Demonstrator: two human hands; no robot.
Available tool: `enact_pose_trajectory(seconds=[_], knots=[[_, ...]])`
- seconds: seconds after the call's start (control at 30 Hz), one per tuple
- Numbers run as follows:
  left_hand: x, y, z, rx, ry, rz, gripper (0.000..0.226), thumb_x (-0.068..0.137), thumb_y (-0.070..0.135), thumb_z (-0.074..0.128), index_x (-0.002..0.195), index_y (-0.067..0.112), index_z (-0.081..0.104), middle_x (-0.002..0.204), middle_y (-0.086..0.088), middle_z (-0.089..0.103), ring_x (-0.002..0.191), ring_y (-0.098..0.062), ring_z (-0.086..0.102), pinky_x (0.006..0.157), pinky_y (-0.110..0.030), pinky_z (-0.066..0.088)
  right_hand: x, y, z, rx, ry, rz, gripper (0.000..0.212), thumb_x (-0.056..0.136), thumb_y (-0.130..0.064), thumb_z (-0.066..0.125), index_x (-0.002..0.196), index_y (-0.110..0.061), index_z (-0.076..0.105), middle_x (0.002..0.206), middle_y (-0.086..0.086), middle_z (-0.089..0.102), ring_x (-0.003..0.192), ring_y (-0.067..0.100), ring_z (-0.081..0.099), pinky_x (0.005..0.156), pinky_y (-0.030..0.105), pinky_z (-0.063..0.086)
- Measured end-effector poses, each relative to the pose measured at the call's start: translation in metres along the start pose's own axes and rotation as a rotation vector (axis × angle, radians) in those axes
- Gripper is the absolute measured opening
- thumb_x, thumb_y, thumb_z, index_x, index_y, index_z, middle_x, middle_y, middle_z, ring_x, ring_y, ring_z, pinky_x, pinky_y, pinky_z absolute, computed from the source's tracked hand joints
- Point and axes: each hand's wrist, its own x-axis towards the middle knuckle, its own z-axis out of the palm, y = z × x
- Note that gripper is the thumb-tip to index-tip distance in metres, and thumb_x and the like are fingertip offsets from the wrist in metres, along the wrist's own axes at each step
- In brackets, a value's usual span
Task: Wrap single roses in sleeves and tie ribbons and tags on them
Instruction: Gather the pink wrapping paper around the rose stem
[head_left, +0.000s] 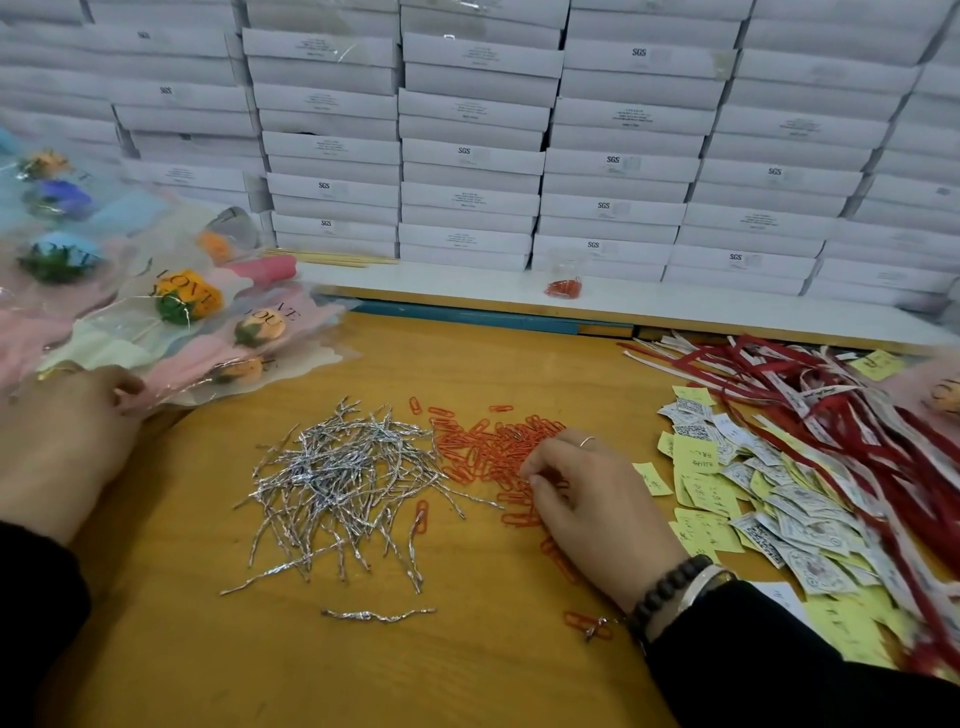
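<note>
The right hand (582, 499) is reaching into the orange paper clips (493, 447) at mid tabletop (363, 675), its fingers (540, 467) curling down among them; whether they are pinching a clip I cannot tell. The left hand (67, 441) is resting at the left edge, fingers pinching the rim of a clear sleeve (171, 389). The sleeved roses (192, 301) are lying fanned over the far left corner. Silver twist ties (337, 478) are sitting heaped just left of the clips. Tags (737, 478) and red ribbons (831, 405) are crowding the right edge. White boxes (467, 156) are walling off the back. Bare wood is lying open in front, between both sleeves.
</note>
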Motion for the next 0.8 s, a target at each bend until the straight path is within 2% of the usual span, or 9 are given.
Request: enact_pose_trajectory(seconds=[0.13,0.23,0.33,0.43,0.53,0.7,0.8], knots=[[0.004,-0.005,0.010,-0.092,-0.004,-0.021,0.018,0.077,0.037,0.063,0.071,0.032,0.046,0.063,-0.004,0.052,0.057,-0.032,0.053,0.055,-0.037,0.049,0.000,0.000,0.000,-0.005,-0.002,-0.013,0.014,0.091,-0.016,0.050,0.091,-0.022,0.063,0.093,-0.012,0.055,0.090,0.003,0.046,0.078,0.016,0.033],[0.002,0.003,0.008,-0.222,0.030,-0.084,0.025,0.079,0.014,0.059,0.072,0.033,0.042,0.070,-0.014,0.051,0.066,-0.037,0.053,0.060,-0.048,0.050,0.000,-0.001,0.000,0.006,-0.002,-0.020,0.014,0.091,-0.017,0.051,0.091,-0.021,0.064,0.093,-0.012,0.056,0.091,0.003,0.046,0.078,0.017,0.036],[-0.005,0.022,-0.008,-0.220,0.039,-0.091,0.030,0.084,0.004,0.052,0.076,0.030,0.039,0.080,-0.019,0.049,0.077,-0.040,0.051,0.066,-0.052,0.049,0.001,-0.001,0.000,0.008,-0.001,-0.020,0.014,0.092,-0.019,0.051,0.093,-0.021,0.064,0.094,-0.011,0.056,0.091,0.004,0.048,0.078,0.018,0.039],[-0.019,0.051,-0.035,-0.213,0.058,-0.040,0.025,0.085,0.003,0.052,0.080,0.025,0.043,0.082,-0.019,0.049,0.072,-0.038,0.049,0.063,-0.049,0.048,0.000,-0.001,0.000,0.012,-0.002,-0.025,0.014,0.091,-0.018,0.051,0.092,-0.022,0.064,0.093,-0.012,0.057,0.091,0.003,0.048,0.079,0.018,0.039],[-0.036,0.075,-0.060,-0.212,0.102,0.029,0.016,0.084,0.002,0.055,0.087,0.017,0.051,0.090,-0.021,0.050,0.072,-0.035,0.047,0.065,-0.044,0.043,-0.002,-0.003,-0.001,0.012,-0.016,-0.037,0.014,0.091,-0.017,0.051,0.091,-0.022,0.064,0.093,-0.012,0.056,0.092,0.004,0.048,0.081,0.021,0.042],[-0.054,0.112,-0.092,-0.232,0.006,0.092,0.026,0.076,-0.012,0.053,0.098,0.001,0.058,0.097,-0.028,0.047,0.082,-0.045,0.051,0.072,-0.051,0.045,-0.002,-0.005,-0.002,0.007,-0.032,-0.047,0.014,0.091,-0.018,0.050,0.090,-0.023,0.063,0.089,-0.015,0.053,0.088,0.001,0.045,0.074,0.016,0.037],[-0.064,0.143,-0.108,-0.278,-0.022,0.176,0.030,0.077,-0.014,0.052,0.102,0.000,0.060,0.100,-0.029,0.049,0.084,-0.044,0.052,0.074,-0.046,0.043,-0.002,-0.006,-0.003,0.015,-0.021,-0.050,0.014,0.091,-0.018,0.051,0.091,-0.023,0.063,0.090,-0.015,0.053,0.087,0.000,0.045,0.074,0.014,0.037]])
